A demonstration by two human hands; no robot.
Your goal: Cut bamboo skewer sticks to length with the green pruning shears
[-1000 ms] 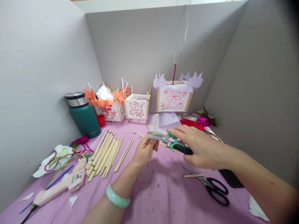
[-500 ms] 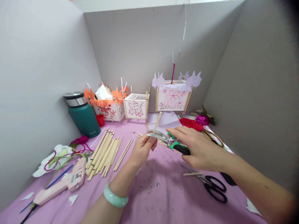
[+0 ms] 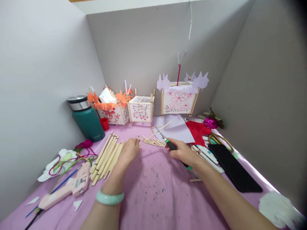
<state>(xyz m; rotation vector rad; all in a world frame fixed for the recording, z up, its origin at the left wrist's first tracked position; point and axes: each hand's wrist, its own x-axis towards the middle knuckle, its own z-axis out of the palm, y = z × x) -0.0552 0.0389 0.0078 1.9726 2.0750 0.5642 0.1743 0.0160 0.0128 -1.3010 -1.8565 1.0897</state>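
My left hand (image 3: pixel 130 150), a green bangle on its wrist, is low over the table beside a bundle of wooden sticks (image 3: pixel 105 159). Its fingers are curled, and a short stick end pokes out at the fingertips; the rest is hidden under the hand. In my right hand (image 3: pixel 181 151) are pruning shears (image 3: pixel 171 145) with green and black handles, blades pointing away from me. A thin stick (image 3: pixel 159 130) slants between the blades and my left hand. Short cut sticks (image 3: pixel 153 141) lie just beyond my hands. Scissors are mostly hidden under my right forearm.
Three paper lanterns stand at the back, including a plain-topped one (image 3: pixel 141 110) and a purple-trimmed one (image 3: pixel 179 100). A teal bottle (image 3: pixel 87 119) and a pink glue gun (image 3: pixel 69 188) are on the left. A black phone (image 3: pixel 233 169), red cloth (image 3: pixel 198 131) and white paper (image 3: pixel 175 127) lie right.
My left hand has moved left and down from the shears to the sticks on the table. My right hand has drawn lower and left with the shears, whose blades no longer straddle the upright stick.
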